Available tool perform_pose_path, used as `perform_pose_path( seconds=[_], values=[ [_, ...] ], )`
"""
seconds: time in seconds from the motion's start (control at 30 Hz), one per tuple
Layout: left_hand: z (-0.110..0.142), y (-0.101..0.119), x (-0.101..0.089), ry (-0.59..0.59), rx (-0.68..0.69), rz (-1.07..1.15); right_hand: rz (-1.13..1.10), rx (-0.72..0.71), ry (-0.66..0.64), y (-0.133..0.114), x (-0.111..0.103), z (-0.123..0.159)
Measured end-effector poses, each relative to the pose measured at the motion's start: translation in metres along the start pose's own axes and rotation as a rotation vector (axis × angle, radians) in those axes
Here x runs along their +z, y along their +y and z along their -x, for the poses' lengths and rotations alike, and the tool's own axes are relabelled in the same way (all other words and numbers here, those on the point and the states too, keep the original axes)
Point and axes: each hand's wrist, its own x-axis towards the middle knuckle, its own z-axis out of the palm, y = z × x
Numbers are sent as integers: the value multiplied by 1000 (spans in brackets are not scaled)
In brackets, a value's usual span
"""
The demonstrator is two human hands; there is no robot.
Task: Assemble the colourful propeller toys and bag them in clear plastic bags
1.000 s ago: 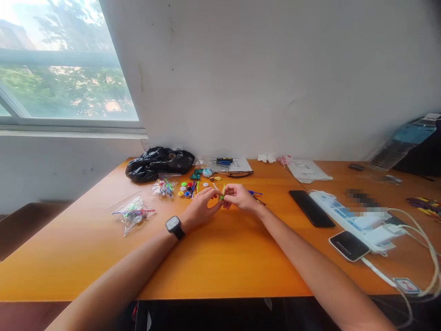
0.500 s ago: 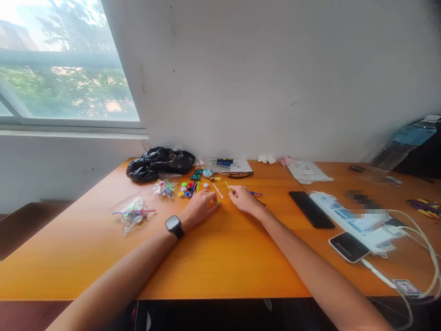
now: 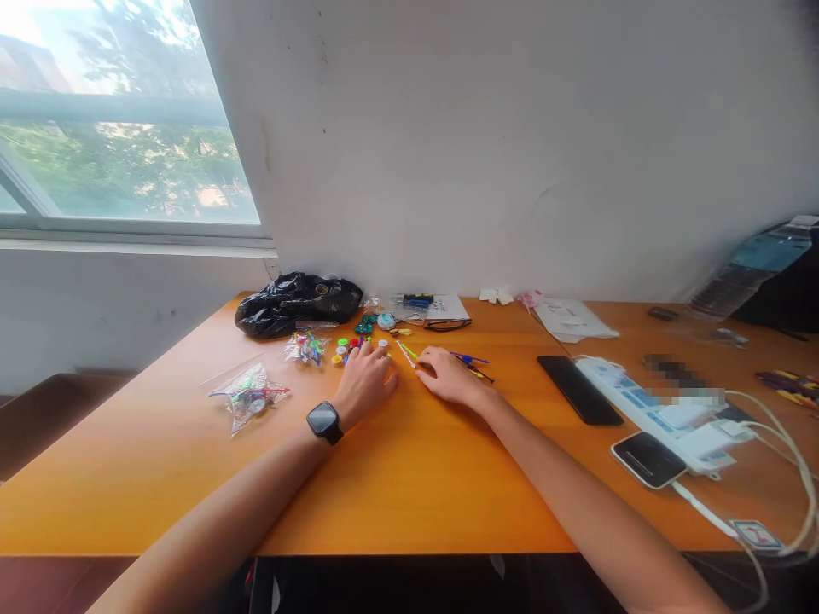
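My left hand (image 3: 364,380), with a black smartwatch (image 3: 324,421) on its wrist, reaches over a cluster of small coloured round caps (image 3: 342,343). Its fingers stretch forward and down, and their tips are partly hidden among the pieces. Beside the fingertips of my right hand (image 3: 446,375) lie a white thin plastic stick (image 3: 405,354) and a green thin plastic stick (image 3: 409,350), side by side on the table. The right fingers are bent with a gap between them, and I see nothing held. Blue sticks (image 3: 470,358) and a dark one lie just beyond that hand.
Clear bags of coloured parts (image 3: 249,395) lie on the left, near a black plastic bag (image 3: 298,304). At the back are papers (image 3: 448,307) and glasses (image 3: 448,325). A black phone (image 3: 579,390), a power strip (image 3: 640,405) with cables, and another device (image 3: 648,459) occupy the right.
The green stick that was in my right hand now lies beside the white one, and that hand has lowered slightly. My left hand has shifted left toward the caps.
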Motion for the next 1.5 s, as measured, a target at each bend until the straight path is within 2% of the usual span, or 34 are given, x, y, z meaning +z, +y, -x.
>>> perform_pose_path(
  seconds=[0.07,0.17,0.27,0.4,0.47,0.53,0.63,0.7,0.77,0.87,0.93,1.0,1.07,1.13,1.2,1.33,1.5],
  values=[
    [1,0,1,21,-3,-4,-31,-24,4,-2,2,0],
    [2,-1,1,40,-17,4,-107,23,51,2,-3,-3],
    [2,-3,1,38,-42,11,-77,100,113,14,-23,-6],
    [2,-2,0,0,-52,28,123,246,207,35,-58,-4],
    [2,0,-2,25,-46,65,174,317,164,45,-68,0],
    [3,3,-4,62,-35,102,155,366,60,53,-70,3],
    [2,6,-5,81,-8,132,107,403,-43,62,-65,6],
    [1,7,-4,79,9,143,114,408,-40,64,-63,6],
    [0,7,-3,84,17,153,153,381,32,64,-64,6],
    [-1,5,-2,108,19,181,191,324,212,58,-69,3],
    [-2,5,-2,138,12,211,108,293,313,49,-69,0],
    [-2,6,-3,172,10,245,-95,262,361,36,-61,-5],
    [-3,8,-4,193,28,280,-385,231,304,19,-47,-9],
    [-3,9,-5,206,54,311,-656,190,155,3,-30,-11],
    [-3,9,-4,206,80,336,-813,148,30,-10,-16,-12],
    [-3,8,1,134,109,446,-891,174,-61,-19,-2,-9],
    [0,7,6,93,12,619,-873,198,-53,-17,-1,-8]
  ],
)
